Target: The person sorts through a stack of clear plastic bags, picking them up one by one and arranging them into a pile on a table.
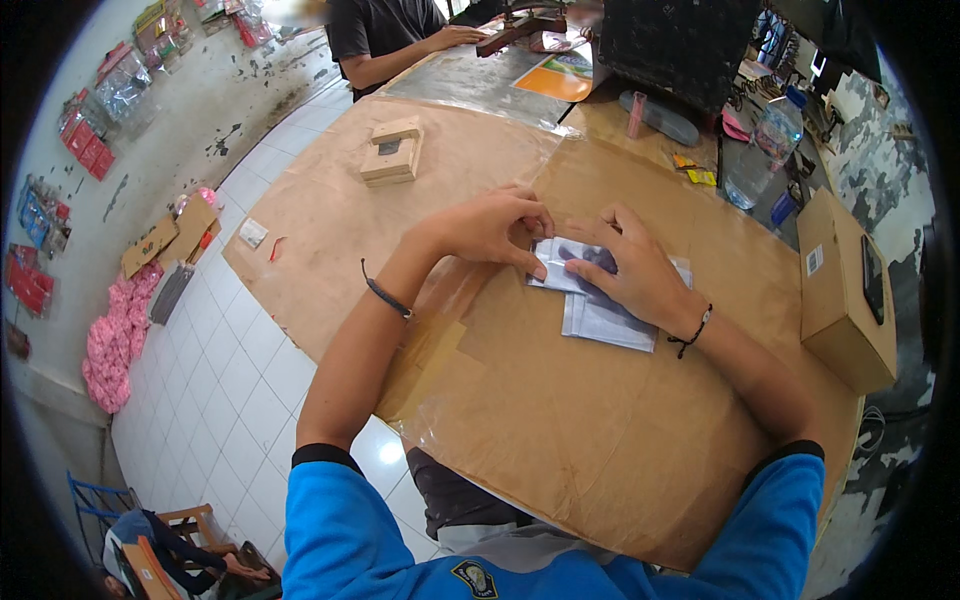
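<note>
A small pile of flat, whitish, see-through plastic packets (608,322) lies on the brown-covered table in front of me. My left hand (497,232) curls at the far left corner of the top packet, its thumb pressed on the edge and its fingers bent behind. Over the same packet, my right hand (643,268) bends its thumb and fingers round the upper part, pinching it against the pile. The right palm hides part of the packets, and a sliver of plastic shows beyond it. What the packets contain cannot be made out.
A wooden block (392,152) sits at the far left of the table (500,400). On the right stand a cardboard box (845,290) with a phone on it and a plastic bottle (765,150). A black cabinet (672,50) and a person's hand (455,37) are at the back.
</note>
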`<state>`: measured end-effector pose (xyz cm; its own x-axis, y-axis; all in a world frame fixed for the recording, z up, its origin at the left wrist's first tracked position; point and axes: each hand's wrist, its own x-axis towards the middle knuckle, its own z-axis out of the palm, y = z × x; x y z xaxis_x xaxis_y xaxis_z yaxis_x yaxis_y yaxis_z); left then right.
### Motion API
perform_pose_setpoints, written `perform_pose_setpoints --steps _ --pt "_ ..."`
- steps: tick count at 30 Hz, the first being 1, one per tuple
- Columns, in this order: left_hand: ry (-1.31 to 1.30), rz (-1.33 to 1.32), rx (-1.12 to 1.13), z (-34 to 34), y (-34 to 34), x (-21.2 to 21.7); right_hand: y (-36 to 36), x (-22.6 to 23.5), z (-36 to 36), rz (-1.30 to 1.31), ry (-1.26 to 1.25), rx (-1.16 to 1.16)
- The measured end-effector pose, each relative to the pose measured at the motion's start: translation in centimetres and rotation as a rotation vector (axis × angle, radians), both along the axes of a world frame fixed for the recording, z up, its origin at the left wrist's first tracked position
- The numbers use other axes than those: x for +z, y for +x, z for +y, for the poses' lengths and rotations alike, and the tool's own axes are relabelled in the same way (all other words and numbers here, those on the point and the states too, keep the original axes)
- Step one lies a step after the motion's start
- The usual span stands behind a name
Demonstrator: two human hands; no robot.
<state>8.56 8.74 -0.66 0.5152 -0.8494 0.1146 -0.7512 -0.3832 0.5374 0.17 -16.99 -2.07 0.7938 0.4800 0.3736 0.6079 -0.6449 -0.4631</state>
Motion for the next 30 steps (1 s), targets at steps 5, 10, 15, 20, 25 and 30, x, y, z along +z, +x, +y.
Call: perform_pose_setpoints --steps 5,10,15,20,25,30 --pt "-0.016 0.073 -0.005 -0.1 0.0 0.3 0.4 -0.3 -0.3 -0.155 0.024 0.064" --pt "-0.114 0.010 0.010 -0.1 -0.2 0.9 0.5 -0.3 0.0 -0.114 0.204 -0.027" --pt "-0.218 0.005 0.045 -1.6 -1.0 1.4 1.2 -0.5 -0.7 0.067 0.360 -0.093" --pt "-0.245 -0.103 0.083 -2.6 -2.4 1.1 1.4 -0.6 -0.6 0.082 0.414 -0.091" --pt "-0.057 0.066 0.033 -3.8 -2.9 0.9 1.3 -0.9 -0.7 0.122 0.498 -0.049" --pt "-0.221 0.138 0.048 -3.4 -2.6 -1.9 1.1 -0.2 -0.5 0.063 0.443 -0.032"
